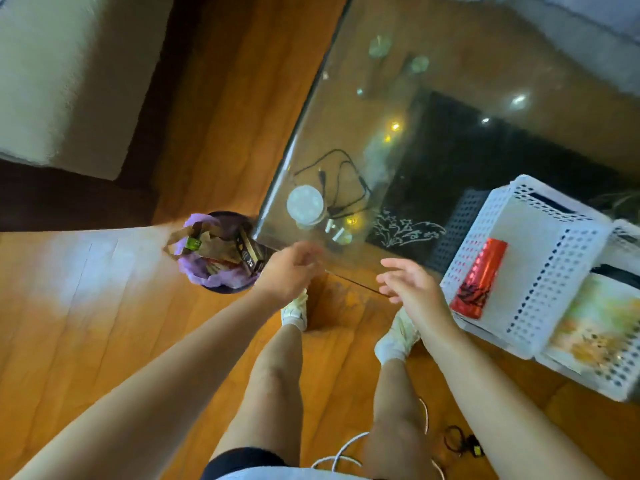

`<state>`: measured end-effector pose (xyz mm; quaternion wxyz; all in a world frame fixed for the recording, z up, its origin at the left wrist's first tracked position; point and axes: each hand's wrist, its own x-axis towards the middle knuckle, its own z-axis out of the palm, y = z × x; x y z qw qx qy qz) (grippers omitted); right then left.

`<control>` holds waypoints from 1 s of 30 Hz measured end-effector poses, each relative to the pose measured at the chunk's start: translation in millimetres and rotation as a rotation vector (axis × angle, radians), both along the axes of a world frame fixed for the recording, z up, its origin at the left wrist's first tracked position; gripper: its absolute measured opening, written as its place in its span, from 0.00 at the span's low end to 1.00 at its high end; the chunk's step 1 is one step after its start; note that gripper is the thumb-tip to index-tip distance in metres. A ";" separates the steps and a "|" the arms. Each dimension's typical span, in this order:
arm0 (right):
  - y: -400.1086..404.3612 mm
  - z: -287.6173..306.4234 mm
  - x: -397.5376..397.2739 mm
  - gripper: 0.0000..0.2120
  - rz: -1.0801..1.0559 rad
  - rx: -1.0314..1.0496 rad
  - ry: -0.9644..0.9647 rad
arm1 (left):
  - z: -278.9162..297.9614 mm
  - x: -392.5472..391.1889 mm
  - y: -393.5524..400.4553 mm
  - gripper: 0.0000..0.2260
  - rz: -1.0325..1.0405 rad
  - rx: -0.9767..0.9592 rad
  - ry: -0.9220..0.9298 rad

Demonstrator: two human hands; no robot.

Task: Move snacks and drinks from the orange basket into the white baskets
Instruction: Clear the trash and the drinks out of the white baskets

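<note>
The red snack packet (pixel 479 277) lies flat on the bottom of the nearer white basket (pixel 530 271), close to its left wall, so at least one item is already moved. A second white basket (pixel 602 341) stands just beside it on the right and holds a pale packet with a yellow and green print (pixel 595 323); I cannot read what it is. Both baskets stand at the near right corner of the glass table (pixel 363 98), and the second one reaches past the table edge toward the floor side. The orange basket named in the task is not visible here, so how many snacks and drinks are left in it cannot be told; I judge the work is only partly done. The right hand (pixel 412 285) hovers over the table edge, near the first basket but not touching it, with fingers spread and nothing in it. The left hand (pixel 289 268) is also empty, its fingers loosely curled, above the table corner. Just beside the left hand, on the wooden floor (pixel 86 323), stands a round dark bin with a purple liner (pixel 221 252), full of wrappers and paper. On the glass lie a black cable (pixel 341 183) and a round white lid-like thing (pixel 305 204).
</note>
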<state>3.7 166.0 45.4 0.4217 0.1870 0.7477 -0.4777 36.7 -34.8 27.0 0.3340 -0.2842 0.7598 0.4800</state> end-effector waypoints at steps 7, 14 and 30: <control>140.7 25.1 7.8 0.12 -0.324 0.023 0.121 | 26.2 -41.2 148.0 0.10 -0.073 0.070 0.091; 274.6 16.8 17.8 0.12 -0.507 0.188 0.211 | 19.7 -48.1 278.3 0.17 -0.205 -0.108 0.042; 344.7 -68.7 -10.1 0.44 -0.523 0.446 0.279 | -46.8 -61.1 332.0 0.28 -0.384 -0.576 0.011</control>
